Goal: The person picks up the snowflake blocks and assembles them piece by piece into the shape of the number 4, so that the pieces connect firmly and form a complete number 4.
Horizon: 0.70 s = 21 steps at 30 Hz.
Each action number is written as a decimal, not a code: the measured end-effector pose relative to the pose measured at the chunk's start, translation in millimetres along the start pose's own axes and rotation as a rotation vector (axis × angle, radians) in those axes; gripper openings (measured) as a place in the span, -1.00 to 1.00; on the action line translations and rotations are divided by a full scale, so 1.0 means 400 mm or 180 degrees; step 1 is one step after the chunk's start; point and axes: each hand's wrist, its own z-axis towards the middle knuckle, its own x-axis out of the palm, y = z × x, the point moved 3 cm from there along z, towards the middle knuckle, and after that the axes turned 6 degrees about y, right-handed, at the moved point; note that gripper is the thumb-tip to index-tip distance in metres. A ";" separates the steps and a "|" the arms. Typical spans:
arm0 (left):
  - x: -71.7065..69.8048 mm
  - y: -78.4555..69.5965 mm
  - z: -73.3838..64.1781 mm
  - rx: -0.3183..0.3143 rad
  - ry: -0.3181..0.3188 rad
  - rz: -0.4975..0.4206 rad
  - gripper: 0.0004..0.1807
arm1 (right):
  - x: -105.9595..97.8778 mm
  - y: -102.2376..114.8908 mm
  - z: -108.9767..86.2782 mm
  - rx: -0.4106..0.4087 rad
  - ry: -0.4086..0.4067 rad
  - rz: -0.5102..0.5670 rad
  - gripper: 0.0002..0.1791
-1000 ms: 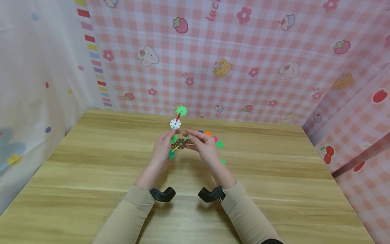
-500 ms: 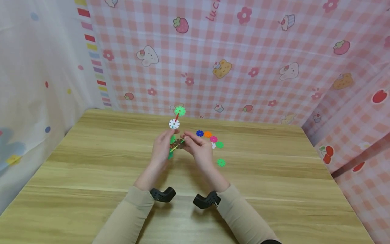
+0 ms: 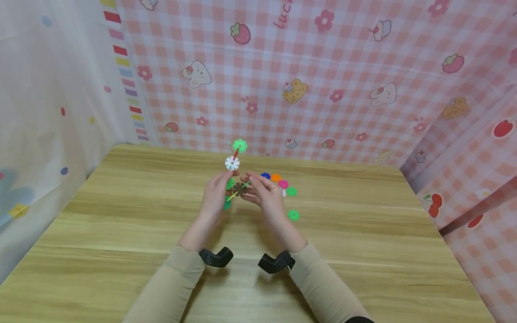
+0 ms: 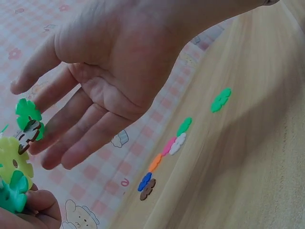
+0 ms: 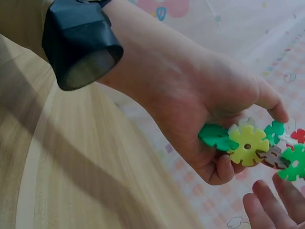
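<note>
My left hand point(image 3: 214, 195) grips a chain of slotted plastic snowflake discs above the table. A green disc point(image 3: 240, 146) tops it, then an edge-on red disc point(image 3: 236, 154) and a white disc point(image 3: 232, 163). Lower down are a yellow disc point(image 5: 248, 146), a brown disc point(image 5: 273, 157) and a teal disc point(image 5: 217, 136) against the left palm. Slotted to the brown one is a green disc point(image 4: 28, 117) at the chain's right end. My right hand point(image 3: 269, 197) is beside that end, fingers fairly straight, index finger right at the green disc, thumb tip apart from it.
On the wooden table point(image 3: 363, 233), loose discs lie beyond and right of my right hand: blue point(image 3: 265, 176), orange point(image 3: 276, 177), pink point(image 3: 283, 184), white point(image 4: 177, 143), brown point(image 4: 147, 189) and two green, one point(image 3: 293, 215) nearer. A checked cloth point(image 3: 307, 58) hangs behind.
My right hand went left, fingers closing at the chain's green end disc, then drew back slightly right with its fingers spread. The left hand kept its grip; the chain shifted a little.
</note>
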 end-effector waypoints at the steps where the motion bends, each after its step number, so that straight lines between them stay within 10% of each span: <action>1: -0.001 0.000 0.000 -0.0003 0.0001 -0.0004 -0.56 | -0.002 -0.001 0.001 0.0018 -0.0013 0.0000 -0.59; 8: -0.010 -0.007 -0.005 0.0009 0.0020 0.0186 -0.57 | -0.060 -0.002 0.004 0.0299 0.0060 -0.0249 -0.54; 21: -0.007 -0.021 -0.005 0.0187 0.0074 0.0105 -0.56 | -0.278 0.057 -0.045 0.0909 0.0858 -0.2093 -0.61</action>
